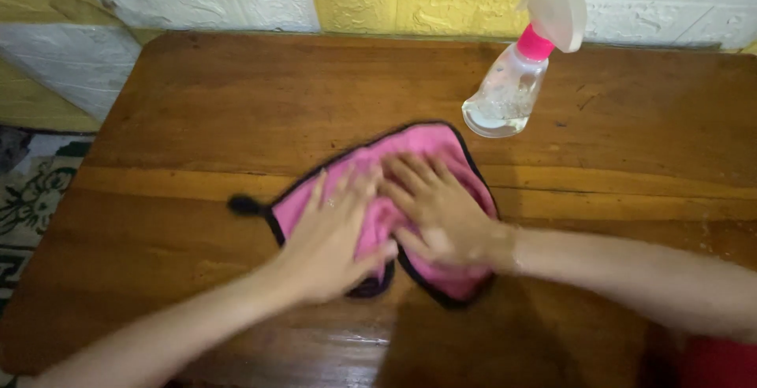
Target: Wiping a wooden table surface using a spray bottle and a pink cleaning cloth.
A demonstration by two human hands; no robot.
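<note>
Head view has both the left hand [327, 234] and right hand [438, 210] spread flat, fingers open, pressing on the pink cloth [430, 147] mid-table [197, 104], cloth running diagonally toward the spray bottle [509, 88], nearer the right.

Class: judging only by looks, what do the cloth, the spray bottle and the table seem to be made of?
Cloth: soft pink fabric, probably microfibre, with dark stitched edging; it rumples under the left hand and right hand.
Spray bottle: clear plastic, likely, see-through body with pink collar and pale trigger.
Table: brown wood with visible grain, glossy, seemingly varnished.
</note>
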